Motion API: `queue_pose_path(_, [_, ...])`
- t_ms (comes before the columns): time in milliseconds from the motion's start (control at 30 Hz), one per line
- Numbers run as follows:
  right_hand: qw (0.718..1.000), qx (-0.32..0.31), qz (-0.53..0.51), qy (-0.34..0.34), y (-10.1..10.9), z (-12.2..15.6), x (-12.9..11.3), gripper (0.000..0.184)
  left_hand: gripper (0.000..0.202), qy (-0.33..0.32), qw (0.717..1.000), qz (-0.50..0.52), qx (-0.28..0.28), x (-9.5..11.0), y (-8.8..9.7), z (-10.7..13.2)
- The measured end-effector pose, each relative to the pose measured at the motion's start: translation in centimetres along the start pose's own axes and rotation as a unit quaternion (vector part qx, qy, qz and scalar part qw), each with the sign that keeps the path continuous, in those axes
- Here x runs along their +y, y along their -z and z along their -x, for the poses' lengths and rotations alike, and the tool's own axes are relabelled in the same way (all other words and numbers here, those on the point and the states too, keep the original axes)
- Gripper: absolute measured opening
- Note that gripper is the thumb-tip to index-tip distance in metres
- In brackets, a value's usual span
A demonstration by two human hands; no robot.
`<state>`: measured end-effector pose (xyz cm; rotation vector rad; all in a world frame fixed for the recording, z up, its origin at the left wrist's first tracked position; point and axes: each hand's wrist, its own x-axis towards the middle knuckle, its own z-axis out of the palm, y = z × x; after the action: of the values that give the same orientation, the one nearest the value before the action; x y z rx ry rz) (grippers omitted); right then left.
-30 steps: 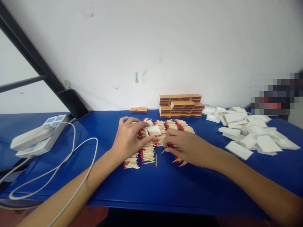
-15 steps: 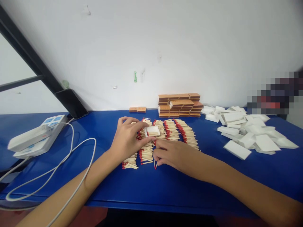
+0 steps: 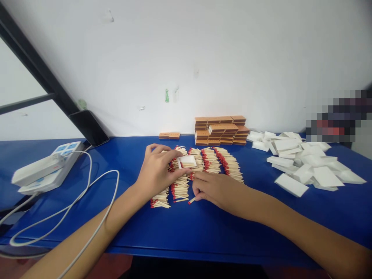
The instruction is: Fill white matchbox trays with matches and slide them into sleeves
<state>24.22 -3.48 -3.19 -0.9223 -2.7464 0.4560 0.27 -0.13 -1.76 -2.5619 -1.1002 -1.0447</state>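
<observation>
1. The right hand (image 3: pixel 212 188) has been drawn off the match rows (image 3: pixel 225 164); a stray match (image 3: pixel 192 200) is now pinched by it.
2. The white tray (image 3: pixel 187 161) stays clamped in the left hand (image 3: pixel 158 170), above those rows on the worktop (image 3: pixel 203 232).

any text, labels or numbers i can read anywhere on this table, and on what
No text here can be read.
power strip: blue patches on its top face, too blurred to read.
brown matchbox stack: no print can be made out.
loose white trays and the small white tray in the left hand: blank.
single match pinched by the right hand: no marks.
</observation>
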Motion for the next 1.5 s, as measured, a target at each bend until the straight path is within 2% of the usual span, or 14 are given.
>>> queue_pose_path(100, [0.999,0.028,-0.016,-0.022,1.2,0.0,-0.1,0.013,0.037,0.006,1.000,-0.001,-0.009,-0.1,0.0,0.1])
queue_pose_path(233, [0.985,0.159,0.014,-0.061,2.7,0.2,0.5,0.014,0.041,0.004,1.000,0.006,-0.013,0.1,-0.2,0.2])
queue_pose_path(300, [0.973,0.215,0.048,-0.066,2.7,0.2,0.8,0.016,0.043,0.005,1.000,0.016,-0.022,0.5,-0.4,0.2])
queue_pose_path(367, [0.966,0.242,0.067,-0.064,2.2,0.1,1.0,0.016,0.044,0.004,0.999,0.031,-0.024,1.1,-0.6,0.3])
queue_pose_path(533, [0.967,0.243,0.062,-0.052,1.2,-0.2,0.6,0.010,0.047,-0.012,0.999,0.051,-0.012,1.9,-0.7,0.3])
queue_pose_path(700, [0.962,0.266,0.022,-0.053,2.1,0.1,0.8,0.012,0.045,0.003,0.999,0.035,0.000,1.0,-0.5,0.2])
queue_pose_path(867, [0.984,0.157,0.072,-0.048,1.9,0.4,2.5,0.001,0.039,0.030,0.999,0.008,0.008,0.0,-0.1,0.0])
queue_pose_path(900, [0.986,0.140,0.078,-0.051,1.6,0.3,2.8,0.003,0.037,0.032,0.999,0.007,0.009,0.0,0.0,0.0])
queue_pose_path(1000, [0.988,0.122,0.074,-0.053,0.9,0.2,3.3,0.006,0.033,0.028,1.000,0.006,0.008,0.1,0.0,-0.1])
queue_pose_path(1133, [0.989,0.125,0.066,-0.052,0.7,0.0,3.2,0.008,0.030,0.018,1.000,0.008,0.002,0.3,0.0,-0.1])
queue_pose_path(1300, [0.989,0.122,0.068,-0.048,1.4,0.2,3.1,0.010,0.030,0.015,1.000,0.003,0.007,0.0,-0.1,0.1])
queue_pose_path(1500, [0.981,0.180,0.059,-0.038,2.9,0.6,2.6,0.012,0.040,0.016,1.000,-0.006,-0.012,-0.1,-0.2,0.2])
